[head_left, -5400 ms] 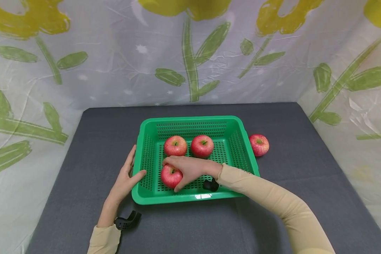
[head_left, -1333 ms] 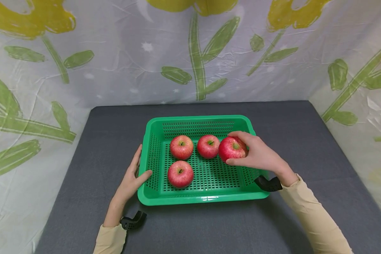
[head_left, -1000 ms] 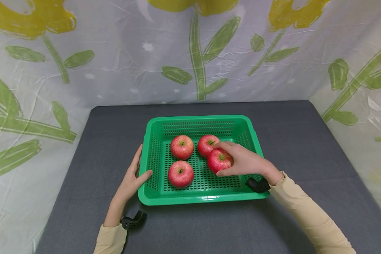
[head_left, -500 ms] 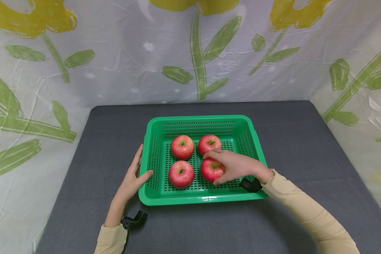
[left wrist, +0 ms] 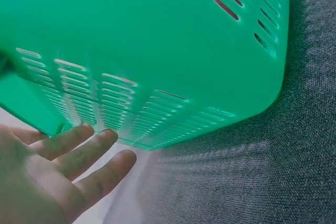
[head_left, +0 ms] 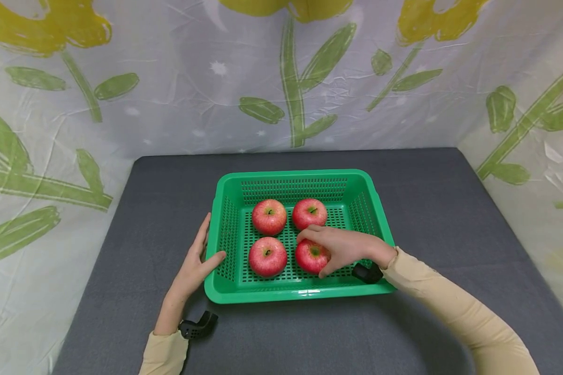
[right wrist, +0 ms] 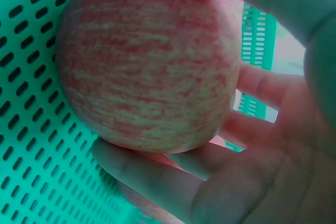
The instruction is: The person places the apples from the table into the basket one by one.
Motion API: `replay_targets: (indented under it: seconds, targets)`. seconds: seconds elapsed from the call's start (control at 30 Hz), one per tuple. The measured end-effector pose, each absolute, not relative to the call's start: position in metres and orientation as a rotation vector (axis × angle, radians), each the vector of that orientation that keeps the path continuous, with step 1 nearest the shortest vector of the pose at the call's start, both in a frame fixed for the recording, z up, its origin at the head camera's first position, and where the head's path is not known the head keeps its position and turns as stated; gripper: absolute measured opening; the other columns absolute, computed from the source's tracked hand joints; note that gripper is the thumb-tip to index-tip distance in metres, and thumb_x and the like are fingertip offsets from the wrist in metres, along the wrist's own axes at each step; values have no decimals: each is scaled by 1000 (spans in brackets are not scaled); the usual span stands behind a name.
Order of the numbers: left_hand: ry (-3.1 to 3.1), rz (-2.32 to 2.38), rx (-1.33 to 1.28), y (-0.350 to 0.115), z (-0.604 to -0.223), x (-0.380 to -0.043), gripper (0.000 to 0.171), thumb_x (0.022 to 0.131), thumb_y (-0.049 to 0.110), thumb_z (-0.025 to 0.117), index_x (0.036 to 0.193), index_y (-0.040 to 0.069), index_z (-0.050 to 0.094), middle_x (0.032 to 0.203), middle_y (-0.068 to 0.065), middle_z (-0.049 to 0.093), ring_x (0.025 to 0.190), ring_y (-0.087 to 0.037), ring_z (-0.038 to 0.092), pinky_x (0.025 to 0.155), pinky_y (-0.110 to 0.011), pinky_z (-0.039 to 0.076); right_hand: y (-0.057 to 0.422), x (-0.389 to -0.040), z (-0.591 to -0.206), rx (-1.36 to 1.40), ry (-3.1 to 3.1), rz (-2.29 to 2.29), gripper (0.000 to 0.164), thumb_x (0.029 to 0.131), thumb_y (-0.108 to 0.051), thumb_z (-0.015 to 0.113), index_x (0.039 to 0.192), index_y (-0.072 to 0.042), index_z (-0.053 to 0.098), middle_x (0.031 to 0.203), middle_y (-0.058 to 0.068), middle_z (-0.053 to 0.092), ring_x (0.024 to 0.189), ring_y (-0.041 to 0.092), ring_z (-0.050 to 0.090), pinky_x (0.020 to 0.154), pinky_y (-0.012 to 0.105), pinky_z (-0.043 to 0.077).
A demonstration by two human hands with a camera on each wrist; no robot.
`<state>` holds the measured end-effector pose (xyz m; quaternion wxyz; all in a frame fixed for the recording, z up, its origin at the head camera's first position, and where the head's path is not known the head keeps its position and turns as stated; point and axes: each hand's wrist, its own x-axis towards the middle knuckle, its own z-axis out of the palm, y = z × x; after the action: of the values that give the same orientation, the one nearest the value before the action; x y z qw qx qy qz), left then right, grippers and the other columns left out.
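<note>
My right hand (head_left: 340,246) holds a red apple (head_left: 310,258) low in the front of the green basket (head_left: 272,297), thumb on the near side and fingers on the far side. The right wrist view shows this apple (right wrist: 149,61) large, cupped by the fingers. Left of it lies another apple (head_left: 268,257); behind are two more, a back-left apple (head_left: 269,217) and a back-right apple (head_left: 309,213). My left hand (head_left: 191,268) rests at the basket's left side, thumb over the rim. In the left wrist view, the left hand's fingers (left wrist: 86,156) extend along the slotted outer wall.
A dark grey cloth covers the table (head_left: 281,338). Behind and at the sides hang pale sheets (head_left: 178,104) printed with yellow flowers. A black wrist device (head_left: 199,325) sits on the left wrist, another (head_left: 367,272) on the right.
The right hand left an apple at the basket's front left, took the one outside on the right, and carried it leftward and down into the basket. The left hand stays at the basket's side.
</note>
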<state>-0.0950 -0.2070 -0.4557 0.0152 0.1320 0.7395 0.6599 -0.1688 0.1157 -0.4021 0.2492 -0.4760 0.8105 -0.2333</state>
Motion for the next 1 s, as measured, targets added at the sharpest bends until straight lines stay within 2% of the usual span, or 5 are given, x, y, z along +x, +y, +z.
replay_targets:
  seconds: [0.4, 0.73, 1.0]
  targets:
    - [2304, 2044, 382, -207, -455, -94, 80, 86, -4, 51, 143, 21, 1, 146, -2, 12, 128, -23, 22, 90, -15, 34, 116, -174, -409, -1321, 2172, -604, 67, 62, -17, 79, 118, -13, 42, 112, -5, 43, 100, 7, 41, 80, 25, 42]
    - [2316, 2034, 384, -206, -455, -94, 81, 85, -7, 50, 143, 20, 0, 146, -4, 11, 129, -23, 19, 90, -14, 32, 116, -173, -408, -1297, 2156, -573, 71, 60, -14, 82, 118, -14, 41, 113, -6, 41, 102, 7, 40, 80, 25, 43]
    - [2290, 2045, 393, -207, -455, -94, 78, 87, -2, 50, 143, 19, 0, 147, 1, 7, 129, -20, 19, 89, -15, 34, 115, -170, -408, -1333, 2188, -496, 77, 58, -15, 83, 122, -14, 42, 116, -7, 42, 105, 7, 40, 84, 26, 42]
